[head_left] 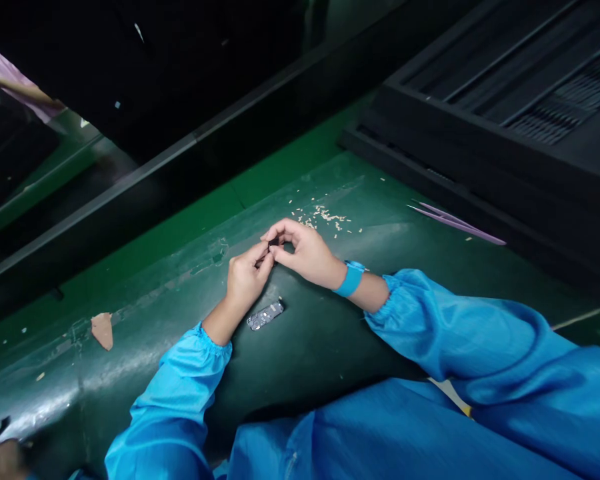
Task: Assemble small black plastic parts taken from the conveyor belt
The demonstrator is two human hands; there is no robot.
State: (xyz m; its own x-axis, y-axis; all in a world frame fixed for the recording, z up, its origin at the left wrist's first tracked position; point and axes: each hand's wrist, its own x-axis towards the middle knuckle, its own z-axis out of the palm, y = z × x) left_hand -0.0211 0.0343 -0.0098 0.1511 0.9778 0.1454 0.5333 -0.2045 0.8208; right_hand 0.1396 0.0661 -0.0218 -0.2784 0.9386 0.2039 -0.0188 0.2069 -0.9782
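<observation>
Fingertips of my left hand (247, 275) and my right hand (306, 253) meet around a small black part (273, 244), both hands pinching it above the green mat. Fingers cover much of the part, so its exact kind is unclear. Just below my left hand lies a narrow circuit board (265, 315) with small components on its face. Beyond my right hand, many tiny pale strips (325, 215) are scattered. A blue band circles my right wrist.
Purple tweezers (457, 223) lie at the right, beside stacked black trays (480, 133). A brown scrap (103, 331) rests on the green mat (330, 347) at left. A dark raised ledge runs behind. Another person's hand (3, 459) shows at the lower left, a pink sleeve at the upper left.
</observation>
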